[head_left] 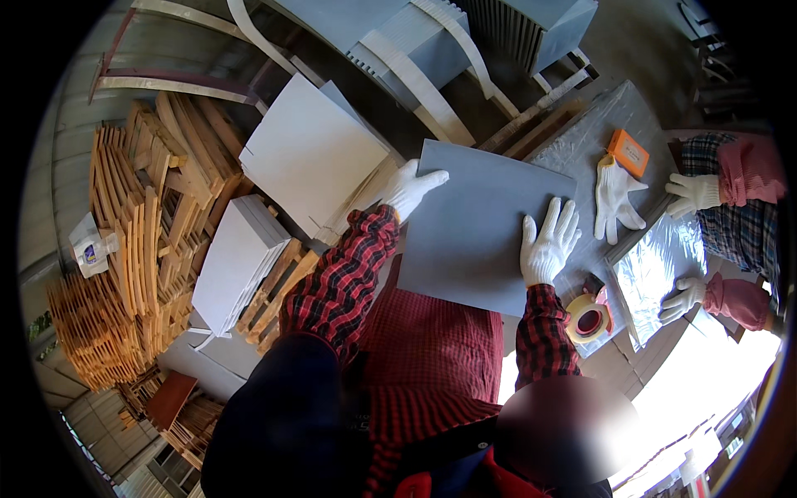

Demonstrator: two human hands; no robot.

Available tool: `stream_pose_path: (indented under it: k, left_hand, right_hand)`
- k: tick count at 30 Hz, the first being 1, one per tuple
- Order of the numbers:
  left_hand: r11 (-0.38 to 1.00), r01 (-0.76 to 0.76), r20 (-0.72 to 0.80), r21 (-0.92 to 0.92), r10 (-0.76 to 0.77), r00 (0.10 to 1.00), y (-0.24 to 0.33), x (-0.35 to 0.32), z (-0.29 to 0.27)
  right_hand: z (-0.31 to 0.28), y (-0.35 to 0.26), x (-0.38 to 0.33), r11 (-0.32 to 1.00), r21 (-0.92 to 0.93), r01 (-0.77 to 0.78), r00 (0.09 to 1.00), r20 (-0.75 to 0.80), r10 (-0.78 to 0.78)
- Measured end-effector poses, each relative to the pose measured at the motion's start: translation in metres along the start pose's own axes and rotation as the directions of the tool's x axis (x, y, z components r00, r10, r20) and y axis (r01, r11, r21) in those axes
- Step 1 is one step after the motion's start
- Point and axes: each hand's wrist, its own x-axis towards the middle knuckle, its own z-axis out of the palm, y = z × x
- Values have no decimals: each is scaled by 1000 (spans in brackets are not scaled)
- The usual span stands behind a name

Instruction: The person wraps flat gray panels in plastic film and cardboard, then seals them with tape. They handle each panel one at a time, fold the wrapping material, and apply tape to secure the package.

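So both hands are in white cotton gloves and on one big grey board (477, 228), a flat sheet like a tile or a panel. The left hand (409, 189) curls over the board's far left edge with the fingers wrapped round it, which looks like the carrying grip. The right hand (548, 242) lies flat on the face with fingers spread wide, probably to steady it so it doesn't tip. The board sits just in front of the chest, its right part over the wrapped counter (598, 124).

Gloves make sense here, since sheet edges like that would be rough on bare fingers.

Off to the left there are more of the same sheets, a stack of grey sheets (237, 261) resting on wooden slats, likely to keep them off the floor. On the counter: a spare pair of gloves (614, 199), an orange box (628, 152) and a roll of tape (588, 319) near the right wrist. A second person's gloved hands (693, 192) press on a shiny wrapped panel (656, 270) at the right.
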Motion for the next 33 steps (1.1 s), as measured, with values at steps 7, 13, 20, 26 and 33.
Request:
stream_pose_path:
  k: [7,13,20,26,33]
  left_hand:
    - [994,-67,-326,84,91,941,-4,53,10]
    - [896,187,-174,-402,-275,946,3,43,-9]
    - [950,32,-253,311,50,966,24,47,16]
    - [879,303,-155,-368,-379,912,-8,14,-19]
    - [912,249,-2,-326,-264,965,-61,-17,24]
  right_hand:
    - [0,-1,0,1000,1,-10,1000,-17,10]
    - [-2,-2,1,1000,17,-24,1000,0,24]
    - [-4,-5,0,1000,20,-20,1000,7,20]
    - [-5,-6,0,999,-1,-43,999,-3,43]
    - [-18,-2,3,840,479,-255,908,-180,378]
